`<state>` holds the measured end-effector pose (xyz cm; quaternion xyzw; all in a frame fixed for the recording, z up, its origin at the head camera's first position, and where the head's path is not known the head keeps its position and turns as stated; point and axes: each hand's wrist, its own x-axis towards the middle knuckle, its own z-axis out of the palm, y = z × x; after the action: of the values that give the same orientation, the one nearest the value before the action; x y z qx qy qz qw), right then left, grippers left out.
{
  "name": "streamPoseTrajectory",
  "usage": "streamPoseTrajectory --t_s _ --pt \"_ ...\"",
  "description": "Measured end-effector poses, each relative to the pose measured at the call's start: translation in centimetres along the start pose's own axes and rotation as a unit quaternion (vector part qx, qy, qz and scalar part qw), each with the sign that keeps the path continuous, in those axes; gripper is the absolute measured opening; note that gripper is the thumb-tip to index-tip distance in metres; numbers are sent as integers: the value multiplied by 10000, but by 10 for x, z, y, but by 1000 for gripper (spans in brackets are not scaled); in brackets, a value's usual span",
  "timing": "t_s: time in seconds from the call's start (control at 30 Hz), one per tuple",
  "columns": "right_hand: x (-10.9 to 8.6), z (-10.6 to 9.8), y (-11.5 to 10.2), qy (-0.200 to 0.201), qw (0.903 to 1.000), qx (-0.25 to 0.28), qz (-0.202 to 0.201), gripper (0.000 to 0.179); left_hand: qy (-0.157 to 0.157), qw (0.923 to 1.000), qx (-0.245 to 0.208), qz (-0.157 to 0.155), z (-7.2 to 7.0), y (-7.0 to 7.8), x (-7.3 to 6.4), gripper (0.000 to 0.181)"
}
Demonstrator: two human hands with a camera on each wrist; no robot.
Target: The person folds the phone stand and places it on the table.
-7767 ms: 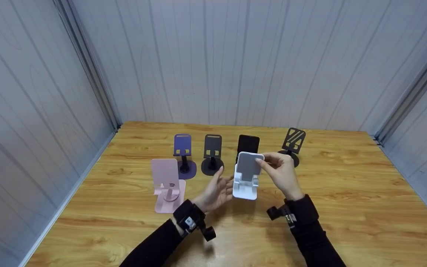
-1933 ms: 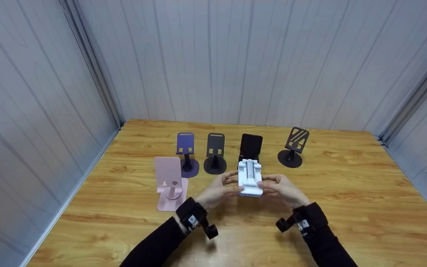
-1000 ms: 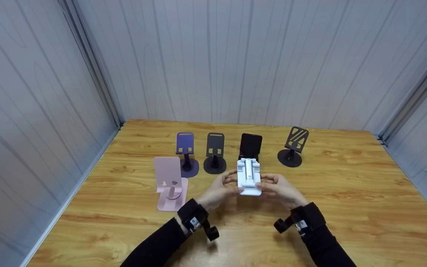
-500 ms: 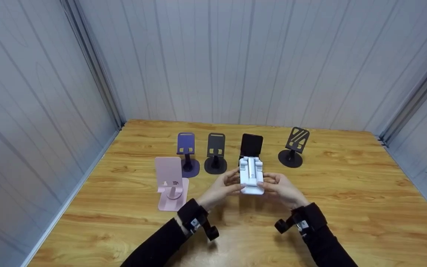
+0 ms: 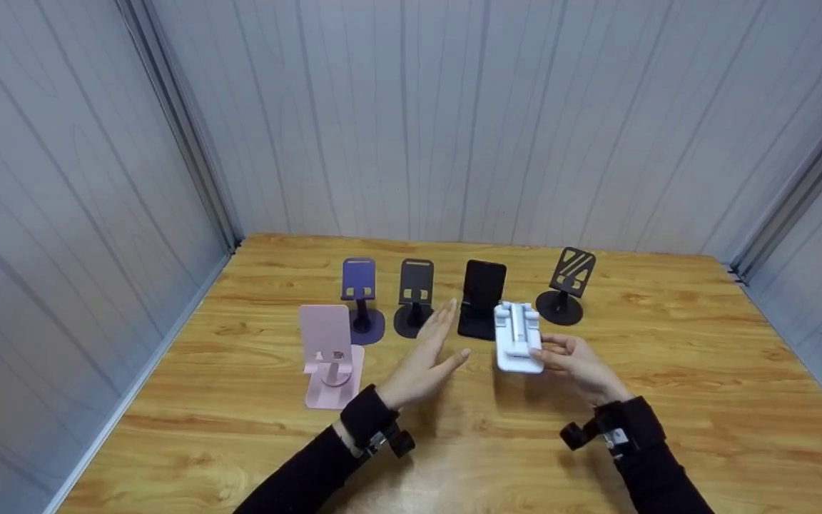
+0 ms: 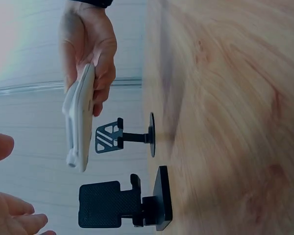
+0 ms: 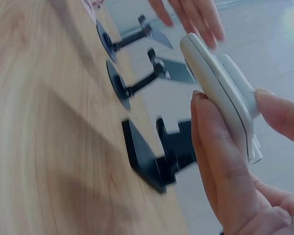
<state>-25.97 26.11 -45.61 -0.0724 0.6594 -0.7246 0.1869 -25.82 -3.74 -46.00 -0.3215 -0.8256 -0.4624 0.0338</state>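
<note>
Below and right of centre in the head view, the right hand (image 5: 582,365) pinches the white stand (image 5: 518,339) (folded, above the table (image 5: 468,457)). The left hand (image 5: 422,363), fingers extended, is apart from it, nearer mid-frame.

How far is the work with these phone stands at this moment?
Apparently done: the pink stand, purple stand, grey stand, black stand and diagonal-slotted stand stand unfolded on the table. In hand: the right hand holds the white stand, folded, above the table; the left hand holds nothing. Remaining: probably setting the white stand down.
</note>
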Motion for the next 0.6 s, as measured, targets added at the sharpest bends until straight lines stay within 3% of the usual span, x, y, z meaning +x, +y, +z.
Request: streamPoseTrajectory --t_s 0.2,0.4,0.6 --pt "-12 -33 3 264 9996 -11 -1 55 -120 9975 653 230 3 2 -2 76" --pt "-24 -69 8 486 9986 77 -186 40 -174 9858 1658 198 5 6 -3 77" --pt "-36 -95 12 718 9973 -44 129 64 -228 9761 2158 70 6 6 -6 77"
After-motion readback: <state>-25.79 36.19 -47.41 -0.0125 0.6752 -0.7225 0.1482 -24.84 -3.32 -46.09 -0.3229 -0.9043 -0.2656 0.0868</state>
